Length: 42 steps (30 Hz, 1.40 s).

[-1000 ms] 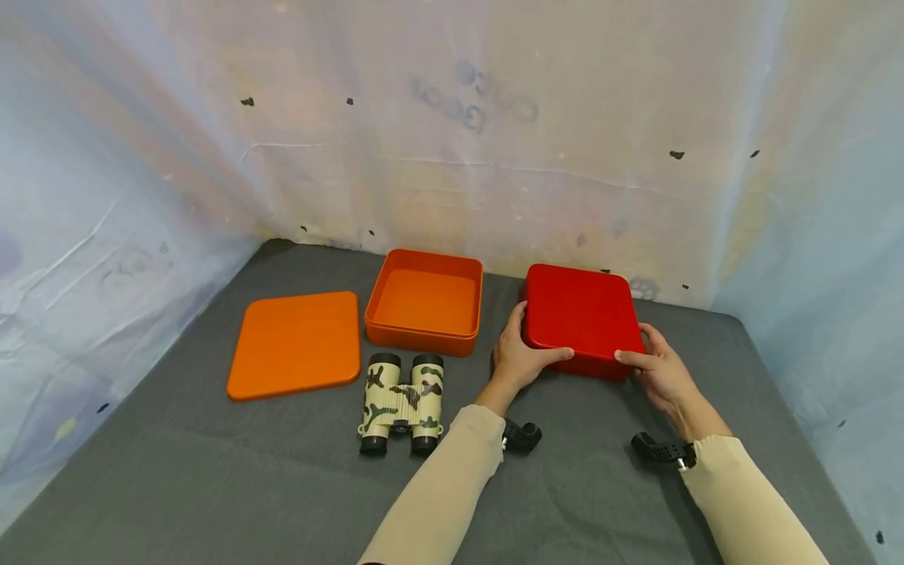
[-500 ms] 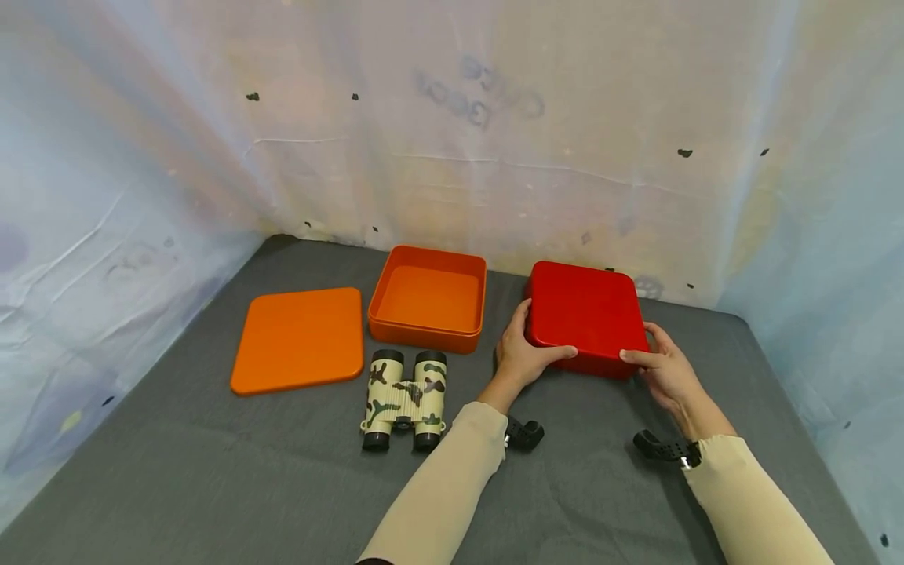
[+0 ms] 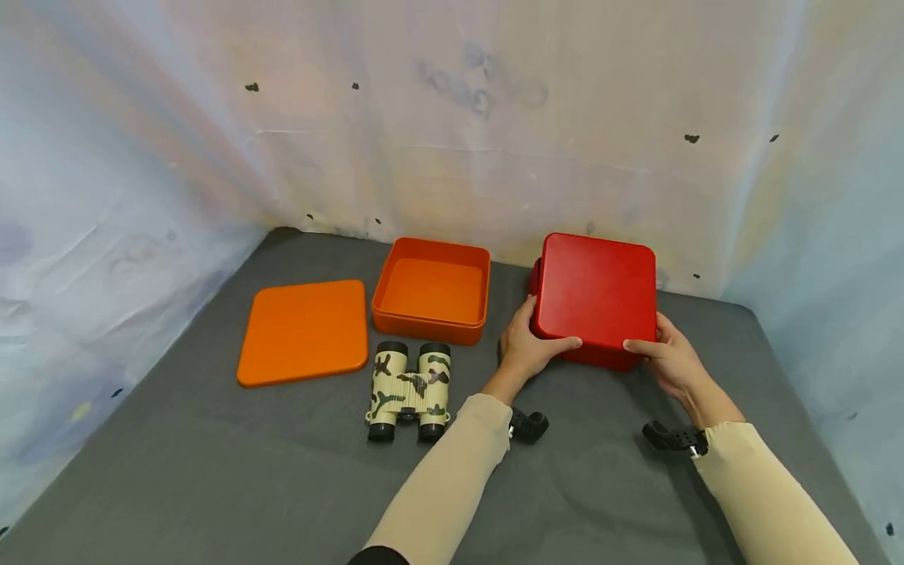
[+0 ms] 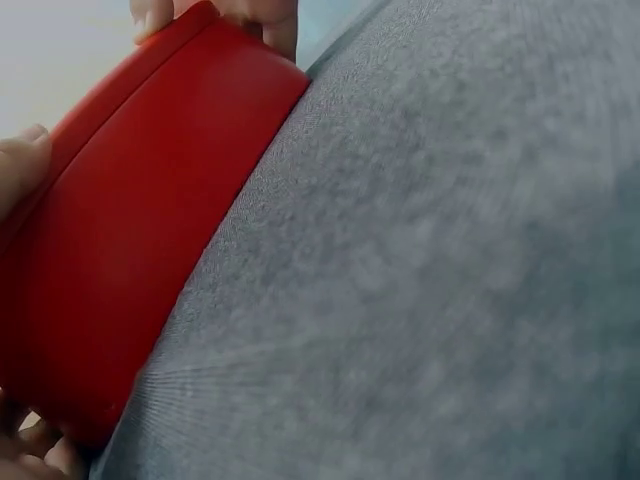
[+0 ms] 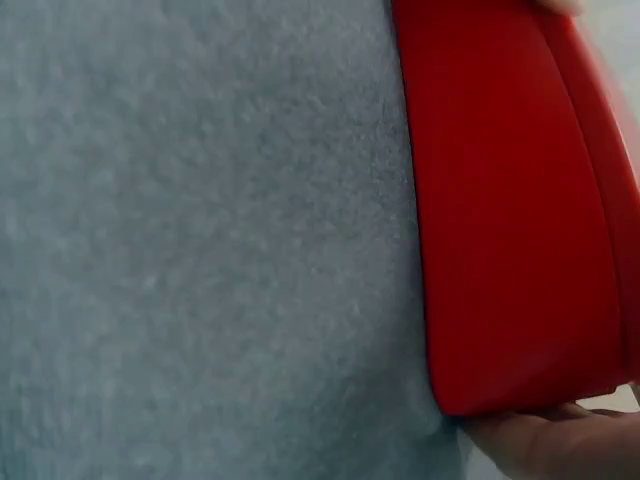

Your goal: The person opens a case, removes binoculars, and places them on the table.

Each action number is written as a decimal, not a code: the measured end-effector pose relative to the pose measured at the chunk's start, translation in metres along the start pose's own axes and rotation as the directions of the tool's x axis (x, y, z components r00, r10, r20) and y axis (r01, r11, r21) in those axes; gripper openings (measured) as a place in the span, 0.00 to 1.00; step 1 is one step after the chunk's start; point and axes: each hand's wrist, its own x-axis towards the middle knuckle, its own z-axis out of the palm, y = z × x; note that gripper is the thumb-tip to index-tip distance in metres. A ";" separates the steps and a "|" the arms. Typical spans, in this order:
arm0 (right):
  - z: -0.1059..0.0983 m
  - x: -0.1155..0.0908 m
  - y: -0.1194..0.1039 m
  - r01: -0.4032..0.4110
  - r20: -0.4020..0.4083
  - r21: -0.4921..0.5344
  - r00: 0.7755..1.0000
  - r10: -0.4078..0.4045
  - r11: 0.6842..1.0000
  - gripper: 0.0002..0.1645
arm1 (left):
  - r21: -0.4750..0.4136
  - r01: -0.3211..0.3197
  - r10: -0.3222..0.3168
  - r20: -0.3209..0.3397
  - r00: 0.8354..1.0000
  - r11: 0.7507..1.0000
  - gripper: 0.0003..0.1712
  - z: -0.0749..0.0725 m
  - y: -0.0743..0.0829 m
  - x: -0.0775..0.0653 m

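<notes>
A red square box point(image 3: 606, 358) rests on the grey cloth, its red lid point(image 3: 596, 289) tilted up at the back, with a gap at the far left side. My left hand point(image 3: 526, 348) grips the lid's left side and front edge, the thumb lying along the front. On the opposite side my right hand point(image 3: 676, 362) holds the right edge, its thumb near the front corner. Both wrist views show the box's red front wall point(image 4: 150, 200) and the seam under the lid. Inside the box is hidden.
Left of the red box stands an open orange box point(image 3: 427, 320). Its flat orange lid point(image 3: 304, 333) lies further left. Camouflage binoculars point(image 3: 410, 388) lie in front of the orange box, close to my left forearm. A pale curtain point(image 3: 459, 118) hangs behind the grey table point(image 3: 212, 471).
The red lid has risen at its back edge, with both hands holding it. The orange box, its lid and the binoculars stay in place, while the head view shifts slightly.
</notes>
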 end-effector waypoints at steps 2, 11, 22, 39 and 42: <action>-0.001 0.000 -0.002 -0.005 0.010 -0.038 1.000 0.006 0.999 0.52 | -0.002 0.000 0.000 -0.001 1.000 1.000 0.56 0.000 0.001 0.002; -0.006 -0.001 -0.006 -0.070 -0.017 -0.183 0.998 0.068 0.981 0.55 | -0.009 0.007 -0.007 -0.048 0.999 1.000 0.58 0.003 0.002 0.003; -0.008 -0.006 -0.001 -0.032 -0.027 -0.266 0.999 0.026 0.963 0.54 | -0.006 0.031 -0.031 -0.053 0.998 1.000 0.59 0.006 0.005 -0.001; -0.004 -0.005 0.003 -0.041 -0.021 -0.413 0.999 0.036 0.910 0.61 | 0.013 0.014 -0.014 -0.016 1.000 1.000 0.65 0.006 0.005 -0.006; -0.003 -0.005 0.004 -0.057 -0.030 -0.431 0.998 0.049 0.901 0.62 | 0.005 0.017 -0.016 -0.020 1.000 1.000 0.65 0.007 0.005 -0.007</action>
